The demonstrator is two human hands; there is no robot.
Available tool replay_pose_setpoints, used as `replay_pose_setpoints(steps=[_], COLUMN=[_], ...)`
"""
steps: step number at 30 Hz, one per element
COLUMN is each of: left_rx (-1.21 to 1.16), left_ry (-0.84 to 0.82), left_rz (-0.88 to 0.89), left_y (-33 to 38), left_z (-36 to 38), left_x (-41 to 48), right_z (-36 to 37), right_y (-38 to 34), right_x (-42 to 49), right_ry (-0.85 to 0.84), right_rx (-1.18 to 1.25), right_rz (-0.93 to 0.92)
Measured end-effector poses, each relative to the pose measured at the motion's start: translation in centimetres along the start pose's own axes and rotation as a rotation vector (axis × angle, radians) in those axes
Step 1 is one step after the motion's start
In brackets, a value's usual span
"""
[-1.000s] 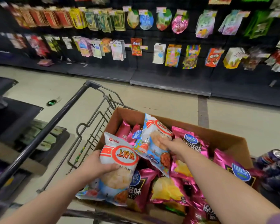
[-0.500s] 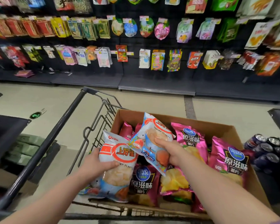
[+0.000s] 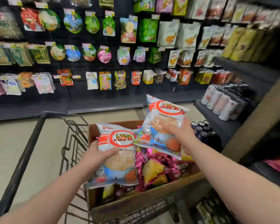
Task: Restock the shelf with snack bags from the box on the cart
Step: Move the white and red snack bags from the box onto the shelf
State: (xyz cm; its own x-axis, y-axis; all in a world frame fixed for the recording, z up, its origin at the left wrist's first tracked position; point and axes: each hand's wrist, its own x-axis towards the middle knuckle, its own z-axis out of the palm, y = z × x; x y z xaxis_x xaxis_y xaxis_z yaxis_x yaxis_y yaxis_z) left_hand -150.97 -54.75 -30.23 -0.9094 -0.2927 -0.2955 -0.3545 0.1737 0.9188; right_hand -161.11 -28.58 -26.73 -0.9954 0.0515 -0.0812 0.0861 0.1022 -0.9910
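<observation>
We hold one shrimp-flake bag in each hand above the box (image 3: 136, 201), which sits in the cart (image 3: 71, 139) at the lower middle of the frame. Our left hand (image 3: 99, 154) grips the left bag (image 3: 118, 159) by its left edge. The thumb lies across the front and the other fingers are hidden behind it. This bag hangs low over the near left corner of the box, its long axis near upright.

Our right hand (image 3: 183, 138) clasps the right bag (image 3: 166, 120) from its right side, fingers curled onto the printed front. That bag is higher and further right in the frame, clear of the pink bags (image 3: 158, 170) lying in the box, and its top leans a little toward the upper right. Its lower left corner overlaps the left bag's upper right corner; whether they touch we cannot tell.

The coming move turns, we judge, on the shelving (image 3: 220, 125) along the right edge of the frame, beyond the cans (image 3: 200, 130). The right hand is nearer to it, so its bag should go first, top leading. Which level takes these bags we cannot tell.
</observation>
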Motion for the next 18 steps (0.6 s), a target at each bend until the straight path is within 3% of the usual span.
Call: replay_pose_setpoints(steps=[9,18], left_rx=[0.084,0.04], left_ry=[-0.278,-0.598], left_rz=[0.151,0.267], left_y=[3.4,6.7], left_z=[9.7,20.2], left_x=[-1.5,-9.4], right_z=[-12.2,-23.2], right_y=[-2.9,-4.1], right_x=[-10.0,-22.4], right_ry=[0.359,0.701], right_rx=[-0.156,-0.291], right_rz=[-0.147,-0.102])
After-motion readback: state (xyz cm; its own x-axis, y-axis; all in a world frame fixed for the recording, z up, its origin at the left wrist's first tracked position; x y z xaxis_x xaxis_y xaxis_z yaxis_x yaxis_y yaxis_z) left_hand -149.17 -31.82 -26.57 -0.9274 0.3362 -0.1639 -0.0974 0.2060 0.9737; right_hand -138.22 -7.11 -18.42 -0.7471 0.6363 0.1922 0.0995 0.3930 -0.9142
